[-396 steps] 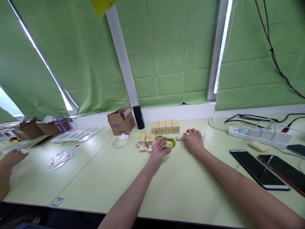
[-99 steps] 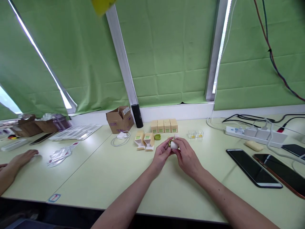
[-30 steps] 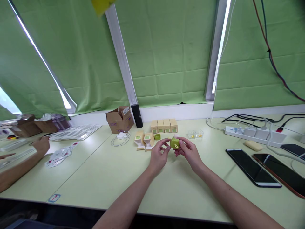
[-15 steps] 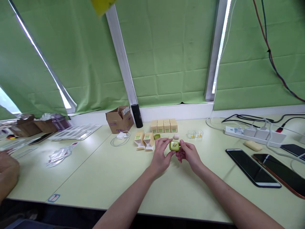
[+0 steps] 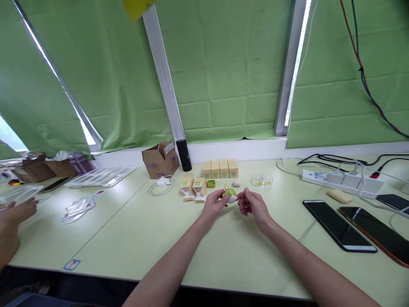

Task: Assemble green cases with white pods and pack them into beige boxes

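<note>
My left hand (image 5: 213,205) is closed on a small rounded earbud case (image 5: 232,198), white below with a lime-green cover on top. The case is tilted, its white side turned down toward me. A small pale-yellow figure (image 5: 225,187) shows just behind it, partly hidden. Beside its right edge is my right hand (image 5: 254,205), index fingertip at or touching the case, thumb apart and the other fingers curled. A green open tray-like piece (image 5: 211,183) and a small pinkish-white block (image 5: 236,183) lie just beyond my hands.
Two opened kraft boxes (image 5: 200,187) lie left of my hands, before a row of several kraft boxes (image 5: 220,169). Clear cups (image 5: 261,180) stand right. Phones (image 5: 338,226) and a power strip (image 5: 341,181) occupy the right side. Another person's hand (image 5: 19,213) is far left.
The case has been turned from its green face to show its white part. My right fingers have loosened from it. The other person's hand at left has moved and opened out.
</note>
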Tool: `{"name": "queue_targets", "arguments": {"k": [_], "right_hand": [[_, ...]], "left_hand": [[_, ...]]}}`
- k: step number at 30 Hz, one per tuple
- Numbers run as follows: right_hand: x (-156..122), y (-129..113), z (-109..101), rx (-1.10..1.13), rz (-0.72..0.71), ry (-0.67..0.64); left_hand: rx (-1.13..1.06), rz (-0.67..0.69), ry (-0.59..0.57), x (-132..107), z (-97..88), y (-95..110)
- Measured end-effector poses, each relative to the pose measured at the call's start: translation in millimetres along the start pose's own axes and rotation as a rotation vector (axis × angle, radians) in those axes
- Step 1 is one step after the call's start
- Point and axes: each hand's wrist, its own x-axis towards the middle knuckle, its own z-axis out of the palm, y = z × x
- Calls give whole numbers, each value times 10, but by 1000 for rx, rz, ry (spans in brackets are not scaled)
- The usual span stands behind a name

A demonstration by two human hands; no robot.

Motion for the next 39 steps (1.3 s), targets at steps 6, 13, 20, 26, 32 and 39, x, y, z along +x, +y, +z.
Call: {"name": "queue_targets", "arguments": {"k": [6, 13, 20, 26, 32, 39], "right_hand": [[8, -19, -34, -22, -10, -14], [317, 55, -407, -420, -175, 290], [623, 206, -937, -682, -221, 639], [796, 328, -1230, -1235, -161, 586], [761, 289, -1446, -1234, -188, 586], [652, 148, -1266, -1030, -313, 555]], "left_hand": [[-322, -169, -101, -19, -29, 36], [-587, -170, 124, 39, -142, -53], [-650, -151, 251, 86, -238, -82], [-616, -132, 263, 95, -260, -118], [-625, -125, 259, 90, -262, -132], [-652, -145, 271, 96, -257, -115]]}}
